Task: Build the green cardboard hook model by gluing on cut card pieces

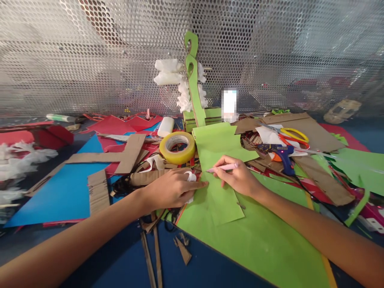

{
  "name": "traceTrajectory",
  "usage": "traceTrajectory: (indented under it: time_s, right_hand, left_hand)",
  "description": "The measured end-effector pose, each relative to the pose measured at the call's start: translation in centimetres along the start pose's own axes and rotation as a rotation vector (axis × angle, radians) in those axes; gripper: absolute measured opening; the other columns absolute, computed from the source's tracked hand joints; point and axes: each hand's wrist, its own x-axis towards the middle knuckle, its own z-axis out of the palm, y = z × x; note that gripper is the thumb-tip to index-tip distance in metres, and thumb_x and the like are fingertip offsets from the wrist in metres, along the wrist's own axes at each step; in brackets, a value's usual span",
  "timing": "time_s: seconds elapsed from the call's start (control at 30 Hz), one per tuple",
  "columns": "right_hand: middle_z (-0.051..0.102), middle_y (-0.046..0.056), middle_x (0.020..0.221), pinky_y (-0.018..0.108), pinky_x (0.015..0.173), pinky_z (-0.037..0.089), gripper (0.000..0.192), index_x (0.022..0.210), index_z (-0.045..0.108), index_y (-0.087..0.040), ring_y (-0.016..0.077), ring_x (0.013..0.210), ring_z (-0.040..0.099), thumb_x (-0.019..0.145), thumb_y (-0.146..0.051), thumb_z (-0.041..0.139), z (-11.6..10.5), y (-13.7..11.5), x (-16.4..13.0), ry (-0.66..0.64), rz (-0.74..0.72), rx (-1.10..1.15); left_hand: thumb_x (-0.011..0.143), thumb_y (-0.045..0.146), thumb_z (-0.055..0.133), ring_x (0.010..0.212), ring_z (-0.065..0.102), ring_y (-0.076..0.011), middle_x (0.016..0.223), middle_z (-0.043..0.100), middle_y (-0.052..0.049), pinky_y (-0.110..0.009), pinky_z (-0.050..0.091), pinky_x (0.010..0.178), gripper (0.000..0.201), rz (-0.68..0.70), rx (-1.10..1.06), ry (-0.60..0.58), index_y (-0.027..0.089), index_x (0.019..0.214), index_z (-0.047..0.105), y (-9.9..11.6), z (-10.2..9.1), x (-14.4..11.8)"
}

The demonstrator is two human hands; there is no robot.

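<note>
The green paper strip (220,176) lies flat between the two hands, on top of a larger green sheet (255,244). Its near end is cut square and its far end runs up to a green upright cut-out (193,80) with curved notches; whether the two are joined cannot be made out. The right hand (240,178) is closed round a slim pink pen (223,168), gripped between thumb and forefinger, its tip touching the strip just left of the knuckles. Whether the tip leaves a mark is too small to tell.

The left hand (172,188) lies palm down, fingers pressed flat on the strip's left edge, grasping nothing. A small white curl (190,176) sits at its fingers; whether it is tape or paper is unclear. Part of the strip's left edge is hidden under these fingers.

Just beyond the left hand stands a glossy roll of yellow tape (177,147), and past it a white glue bottle (166,127). Beyond the right hand lie a blue glue gun (280,154) and yellow-handled scissors (292,136) on brown cardboard. Left of the left hand are corrugated cardboard strips (126,156) over a blue sheet (66,192). A perforated metal screen (90,52) stands behind everything, and shapes behind it are blurred. A small patch near the upright cut-out is pixelated.
</note>
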Motion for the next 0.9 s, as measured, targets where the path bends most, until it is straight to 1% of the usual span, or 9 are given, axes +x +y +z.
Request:
traceTrajectory:
  time_s: [0.03, 0.13, 0.17, 0.3, 0.43, 0.57, 0.7, 0.8, 0.9]
  right_hand:
    - [0.074, 0.001, 0.083, 0.022, 0.051, 0.051, 0.015, 0.09, 0.064, -0.019, 0.0116, 0.055, 0.066, 0.091, -0.033, 0.068, 0.0, 0.0, -0.03, -0.005, 0.0, -0.004]
    - [0.069, -0.001, 0.07, 0.022, 0.045, 0.046, 0.015, 0.081, 0.062, -0.02, 0.011, 0.049, 0.06, 0.09, -0.031, 0.067, -0.05, -0.06, -0.16, -0.06, 0.003, -0.019]
    - [0.068, -0.002, 0.068, 0.021, 0.044, 0.045, 0.015, 0.08, 0.061, -0.02, 0.0107, 0.048, 0.058, 0.089, -0.03, 0.067, -0.09, -0.1, -0.2, -0.066, 0.008, -0.019]
    - [0.07, -0.001, 0.072, 0.021, 0.044, 0.043, 0.012, 0.082, 0.063, -0.019, 0.0095, 0.048, 0.056, 0.088, -0.029, 0.067, -0.24, -0.31, -0.25, -0.04, 0.017, -0.019]
    - [0.062, -0.004, 0.061, 0.02, 0.043, 0.034, 0.015, 0.073, 0.061, -0.019, 0.0074, 0.044, 0.047, 0.086, -0.024, 0.067, -0.28, -0.43, -0.22, -0.078, -0.012, -0.043]
    - [0.067, -0.002, 0.065, 0.021, 0.046, 0.037, 0.014, 0.077, 0.062, -0.019, 0.0084, 0.045, 0.05, 0.088, -0.026, 0.067, -0.21, -0.44, -0.23, -0.055, -0.01, -0.024]
    - [0.067, -0.002, 0.065, 0.021, 0.048, 0.038, 0.016, 0.077, 0.061, -0.019, 0.0085, 0.045, 0.049, 0.089, -0.028, 0.067, -0.21, -0.42, -0.35, -0.068, -0.011, -0.024]
    - [0.065, -0.003, 0.065, 0.022, 0.048, 0.036, 0.015, 0.078, 0.061, -0.02, 0.0091, 0.047, 0.049, 0.089, -0.029, 0.067, -0.22, -0.44, -0.44, -0.059, -0.01, -0.028]
    - [0.058, -0.004, 0.059, 0.022, 0.048, 0.03, 0.017, 0.072, 0.06, -0.02, 0.0108, 0.05, 0.05, 0.085, -0.027, 0.068, -0.26, -0.5, -0.48, -0.115, -0.019, -0.048]
  left_hand:
    - [0.102, 0.019, 0.047, 0.061, 0.056, -0.0151, 0.069, 0.059, -0.001, -0.028, 0.052, 0.076, 0.042, -0.001, -0.002, 0.002, 0.025, 0.135, 0.072, -0.01, 0.04, -0.02]
    - [0.102, 0.018, 0.048, 0.062, 0.057, -0.0152, 0.07, 0.06, -0.001, -0.029, 0.053, 0.076, 0.041, 0.001, -0.003, 0.013, 0.024, 0.134, 0.073, 0.0, 0.04, 0.0]
    - [0.102, 0.018, 0.047, 0.062, 0.057, -0.0153, 0.069, 0.061, -0.001, -0.029, 0.053, 0.076, 0.041, 0.002, -0.002, 0.016, 0.024, 0.134, 0.073, 0.02, -0.01, 0.03]
    - [0.102, 0.017, 0.046, 0.06, 0.056, -0.0153, 0.068, 0.06, -0.001, -0.029, 0.054, 0.076, 0.042, 0.012, 0.003, 0.02, 0.023, 0.134, 0.073, 0.13, -0.26, 0.15]
    - [0.101, 0.016, 0.046, 0.061, 0.057, -0.0154, 0.067, 0.06, 0.0, -0.03, 0.055, 0.082, 0.042, 0.017, 0.023, 0.033, 0.023, 0.131, 0.075, 0.11, -0.18, 0.11]
    - [0.101, 0.016, 0.046, 0.058, 0.054, -0.0154, 0.065, 0.06, 0.0, -0.03, 0.056, 0.078, 0.042, 0.044, 0.053, 0.082, 0.021, 0.13, 0.075, 0.03, 0.13, 0.04]
    - [0.1, 0.016, 0.048, 0.058, 0.054, -0.0157, 0.061, 0.057, 0.001, -0.031, 0.057, 0.081, 0.04, 0.05, 0.065, 0.133, 0.021, 0.128, 0.076, 0.09, 0.19, 0.01]
    - [0.099, 0.015, 0.048, 0.059, 0.054, -0.0156, 0.063, 0.057, 0.0, -0.031, 0.056, 0.083, 0.041, 0.027, 0.042, 0.109, 0.022, 0.128, 0.076, 0.15, 0.09, -0.01]
    - [0.1, 0.016, 0.047, 0.06, 0.055, -0.0155, 0.065, 0.058, 0.0, -0.031, 0.056, 0.086, 0.041, -0.001, 0.026, 0.069, 0.024, 0.128, 0.077, 0.14, 0.02, -0.05]
